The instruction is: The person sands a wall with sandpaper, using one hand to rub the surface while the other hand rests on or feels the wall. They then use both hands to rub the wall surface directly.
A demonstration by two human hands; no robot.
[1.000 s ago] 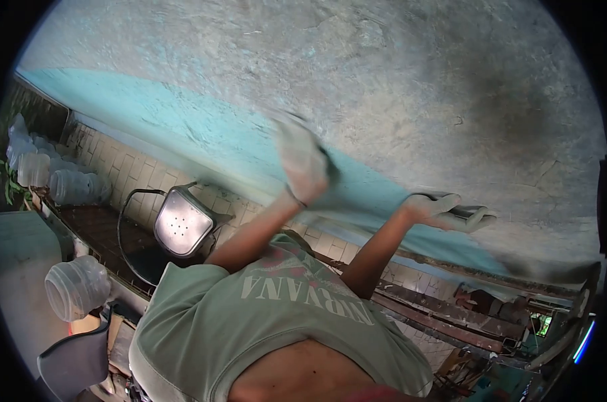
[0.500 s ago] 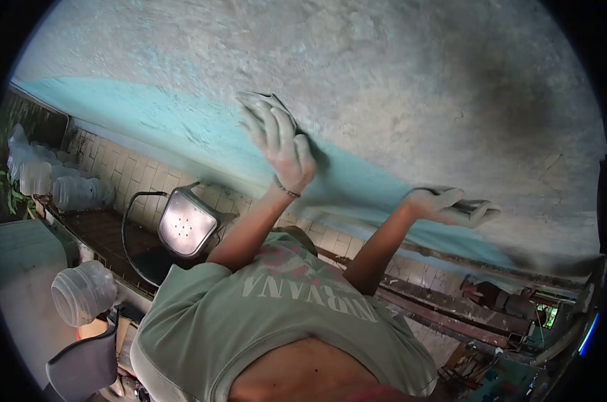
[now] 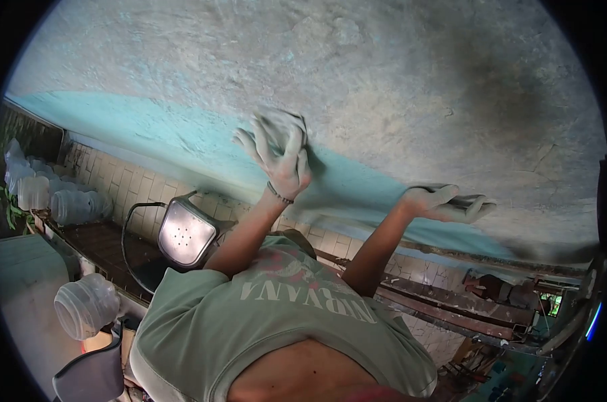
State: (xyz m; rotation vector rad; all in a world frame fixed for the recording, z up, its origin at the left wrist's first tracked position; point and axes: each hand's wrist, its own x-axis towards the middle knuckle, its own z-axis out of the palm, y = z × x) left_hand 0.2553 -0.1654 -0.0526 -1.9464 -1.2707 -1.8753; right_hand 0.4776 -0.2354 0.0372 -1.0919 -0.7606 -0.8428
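My left hand (image 3: 283, 164), coated in pale dust and with a dark bracelet at its wrist, holds a dusty grey folded sheet (image 3: 282, 124) that looks like sandpaper. Its fingers press the sheet against the wall (image 3: 384, 87), where worn grey plaster meets turquoise paint. Part of the sheet is hidden behind the fingers. Farther right, my right hand (image 3: 444, 202) rests against the same wall with its dusty fingers stretched out and apart. I make out nothing held in it, though its palm side is hidden.
A metal-backed chair (image 3: 186, 231) stands below my left arm. Clear plastic jars (image 3: 79, 204) line the far left, and another big jar (image 3: 86, 305) sits nearer, beside a grey chair back (image 3: 92, 372). A long brown wooden bench (image 3: 450, 301) runs along the right.
My left hand has shifted slightly down and left over the wall, its fingers spreading and showing more of the sheet. My right hand has stayed nearly in place.
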